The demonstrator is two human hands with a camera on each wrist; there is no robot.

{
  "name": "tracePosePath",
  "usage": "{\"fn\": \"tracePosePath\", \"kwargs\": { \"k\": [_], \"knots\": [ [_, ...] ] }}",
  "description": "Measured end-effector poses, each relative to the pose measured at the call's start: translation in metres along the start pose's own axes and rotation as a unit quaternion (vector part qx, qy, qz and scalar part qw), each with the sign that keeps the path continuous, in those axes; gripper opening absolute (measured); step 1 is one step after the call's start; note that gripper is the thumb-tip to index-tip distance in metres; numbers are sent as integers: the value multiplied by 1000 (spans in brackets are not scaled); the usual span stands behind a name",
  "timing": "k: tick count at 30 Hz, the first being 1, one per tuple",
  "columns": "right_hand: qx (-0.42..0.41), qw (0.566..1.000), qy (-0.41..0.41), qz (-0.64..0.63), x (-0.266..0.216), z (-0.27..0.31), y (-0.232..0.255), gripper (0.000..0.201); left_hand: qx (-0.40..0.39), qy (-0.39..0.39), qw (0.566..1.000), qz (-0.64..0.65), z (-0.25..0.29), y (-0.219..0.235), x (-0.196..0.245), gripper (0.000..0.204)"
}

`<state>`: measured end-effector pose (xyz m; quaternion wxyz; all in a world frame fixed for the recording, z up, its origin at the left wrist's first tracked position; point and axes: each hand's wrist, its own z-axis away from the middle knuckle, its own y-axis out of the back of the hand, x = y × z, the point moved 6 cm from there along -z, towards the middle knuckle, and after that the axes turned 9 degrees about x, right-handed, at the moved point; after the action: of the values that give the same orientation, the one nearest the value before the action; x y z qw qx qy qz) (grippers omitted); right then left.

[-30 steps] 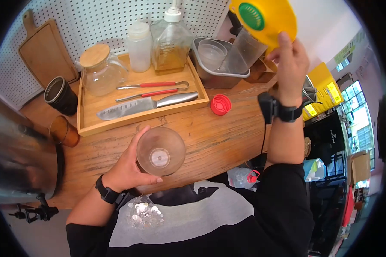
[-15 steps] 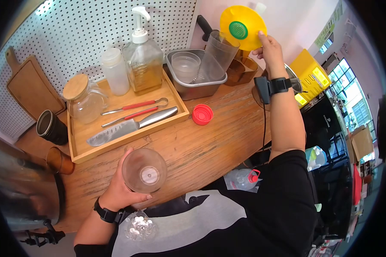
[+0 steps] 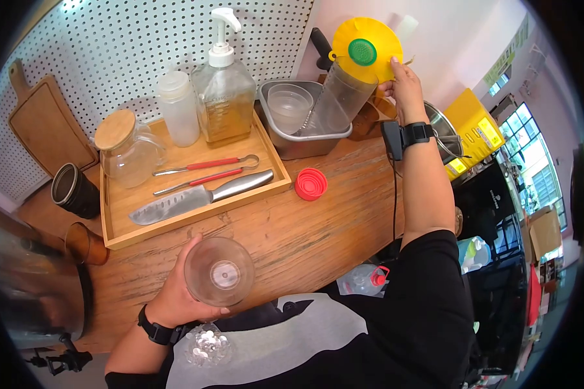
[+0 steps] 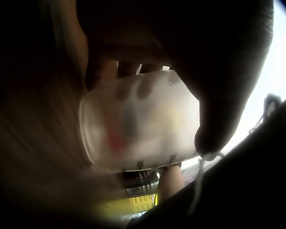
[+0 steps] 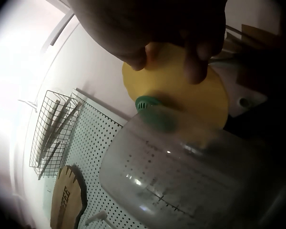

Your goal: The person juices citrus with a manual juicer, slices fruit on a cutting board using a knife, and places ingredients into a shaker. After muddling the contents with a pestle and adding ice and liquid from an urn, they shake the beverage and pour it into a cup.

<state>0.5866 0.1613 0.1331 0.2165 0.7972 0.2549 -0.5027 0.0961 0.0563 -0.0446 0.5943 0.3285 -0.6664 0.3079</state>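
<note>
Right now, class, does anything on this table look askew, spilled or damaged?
The tall clear container looks askew: it leans in the grey tub beside the small clear cup rather than standing upright. No spill or damage shows.

Disc [image 3: 377, 40]: yellow, green centre. Cap [image 3: 311, 184]: red. Tongs [image 3: 207, 165]: red handles. Pegboard [image 3: 136, 45]: white, dark dots. Shirt [image 3: 409, 324]: black, grey patch.

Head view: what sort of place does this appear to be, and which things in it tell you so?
Probably a kitchen or drink-making corner: a large knife and a lidded glass pitcher share a wooden tray, and a cutting board leans against the pegboard.
</note>
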Motion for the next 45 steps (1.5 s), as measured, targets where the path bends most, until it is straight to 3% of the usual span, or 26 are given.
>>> {"fn": "tracePosePath", "kwargs": {
  "k": [7,14,19,25,30,33,36,41,43,45],
  "knots": [
    [-40,996,-79,-9,31,-2,-19,37,-7,-3,1000,-26,2,1,0,128],
    [-112,987,-117,-24,68,3,-40,37,6,20,1000,8,3,1,-3,129],
    [-118,983,-132,-43,85,8,-48,37,2,15,1000,-2,2,2,-3,129],
    [-168,977,-133,5,89,20,-55,30,-5,-8,1000,-27,2,1,-1,129],
    [-145,977,-155,5,71,36,-44,31,-11,-23,997,-67,0,2,5,128],
    [-134,976,-171,6,68,41,-37,38,-4,-7,1000,-27,0,1,5,125],
    [-108,986,-120,-32,63,41,-26,44,-4,-2,1000,-23,-2,-1,10,119],
    [61,990,129,-23,5,89,14,33,16,-18,998,-55,-4,4,11,114],
    [11,981,161,-104,-6,113,12,25,7,-63,993,-95,-5,3,16,113],
    [-61,977,192,-69,-31,146,-11,23,18,-53,995,-87,1,7,17,113]
  ]
}}
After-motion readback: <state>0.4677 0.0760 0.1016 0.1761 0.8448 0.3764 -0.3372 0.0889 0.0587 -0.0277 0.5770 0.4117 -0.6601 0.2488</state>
